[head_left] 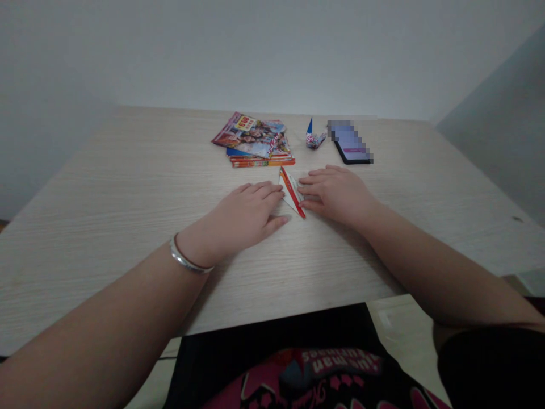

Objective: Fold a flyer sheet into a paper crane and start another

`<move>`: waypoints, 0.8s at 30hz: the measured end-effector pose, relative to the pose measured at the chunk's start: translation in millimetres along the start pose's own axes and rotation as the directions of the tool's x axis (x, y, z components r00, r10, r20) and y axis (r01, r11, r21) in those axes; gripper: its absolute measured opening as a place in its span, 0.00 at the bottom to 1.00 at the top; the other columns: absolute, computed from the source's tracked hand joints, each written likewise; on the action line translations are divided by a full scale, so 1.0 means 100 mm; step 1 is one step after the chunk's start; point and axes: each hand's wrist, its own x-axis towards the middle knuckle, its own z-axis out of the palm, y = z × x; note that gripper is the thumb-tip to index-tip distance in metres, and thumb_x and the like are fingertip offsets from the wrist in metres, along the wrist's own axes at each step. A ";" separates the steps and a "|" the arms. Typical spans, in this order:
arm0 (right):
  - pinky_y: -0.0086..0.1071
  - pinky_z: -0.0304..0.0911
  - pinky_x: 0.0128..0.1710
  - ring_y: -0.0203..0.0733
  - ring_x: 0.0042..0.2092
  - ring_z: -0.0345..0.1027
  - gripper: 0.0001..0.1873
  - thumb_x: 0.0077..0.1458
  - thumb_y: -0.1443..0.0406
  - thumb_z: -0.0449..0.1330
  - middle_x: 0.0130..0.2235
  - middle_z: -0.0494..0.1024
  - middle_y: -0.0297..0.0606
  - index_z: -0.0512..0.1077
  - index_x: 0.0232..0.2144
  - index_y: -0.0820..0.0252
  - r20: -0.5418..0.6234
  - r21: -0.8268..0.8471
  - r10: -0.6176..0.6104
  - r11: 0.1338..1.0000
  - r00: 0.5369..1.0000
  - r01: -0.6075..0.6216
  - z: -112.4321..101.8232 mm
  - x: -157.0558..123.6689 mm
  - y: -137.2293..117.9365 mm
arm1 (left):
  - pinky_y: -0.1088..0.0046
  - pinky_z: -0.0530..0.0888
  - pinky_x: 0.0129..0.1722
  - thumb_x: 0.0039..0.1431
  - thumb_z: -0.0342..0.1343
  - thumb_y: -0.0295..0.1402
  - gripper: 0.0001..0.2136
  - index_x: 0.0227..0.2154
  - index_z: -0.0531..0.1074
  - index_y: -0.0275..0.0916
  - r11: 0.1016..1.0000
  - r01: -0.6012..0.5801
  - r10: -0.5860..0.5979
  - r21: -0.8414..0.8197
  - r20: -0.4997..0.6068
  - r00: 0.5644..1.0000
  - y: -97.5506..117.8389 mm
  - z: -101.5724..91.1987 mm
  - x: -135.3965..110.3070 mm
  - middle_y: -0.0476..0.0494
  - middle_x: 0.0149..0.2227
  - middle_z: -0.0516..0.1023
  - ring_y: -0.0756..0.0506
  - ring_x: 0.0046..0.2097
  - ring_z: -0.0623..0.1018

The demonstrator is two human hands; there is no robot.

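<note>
A small folded paper [291, 192], white with a red and orange strip along its middle, lies on the table between my hands. My left hand [254, 211] rests flat at its left side, fingertips touching the white edge and thumb stretched out below. From the right, my right hand [336, 190] lies with its fingers spread, their tips on the paper's right side. Neither hand grips the paper. Part of its right half is hidden under the right fingers.
Beyond the paper a stack of colourful printed leaflets [251, 136] lies on the wooden table [128, 187]. To its right stand a folded paper bird [314, 139] and a phone [351, 142] lying flat. A wall [272, 57] rises behind the table's far edge.
</note>
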 end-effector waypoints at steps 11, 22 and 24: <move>0.48 0.69 0.61 0.57 0.59 0.76 0.11 0.64 0.60 0.64 0.52 0.85 0.47 0.83 0.41 0.61 0.005 0.075 0.046 0.996 0.999 -0.046 0.01 -0.03 -0.03 | 0.53 0.68 0.67 0.74 0.46 0.41 0.23 0.61 0.71 0.29 1.000 -0.030 0.031 0.006 -0.011 0.999 -0.02 -0.02 0.02 0.28 0.64 0.74 0.33 0.64 0.75; 0.52 0.63 0.65 0.58 0.65 0.69 0.28 0.68 0.54 0.58 0.66 0.75 0.50 0.73 0.63 0.62 -0.041 0.064 0.021 0.998 0.999 -0.018 0.08 -0.07 -0.02 | 0.51 0.56 0.74 0.72 0.53 0.39 0.21 0.60 0.74 0.30 0.994 -0.105 0.105 -0.038 -0.003 0.994 -0.03 -0.02 0.05 0.28 0.71 0.65 0.33 0.74 0.61; 0.51 0.61 0.67 0.56 0.67 0.68 0.26 0.69 0.57 0.57 0.67 0.72 0.50 0.73 0.64 0.60 -0.045 0.093 -0.007 0.996 0.999 0.012 0.12 -0.07 0.04 | 0.50 0.55 0.74 0.73 0.53 0.39 0.21 0.61 0.73 0.33 0.989 -0.132 0.132 -0.060 0.000 0.991 -0.05 -0.01 0.05 0.31 0.71 0.67 0.33 0.74 0.61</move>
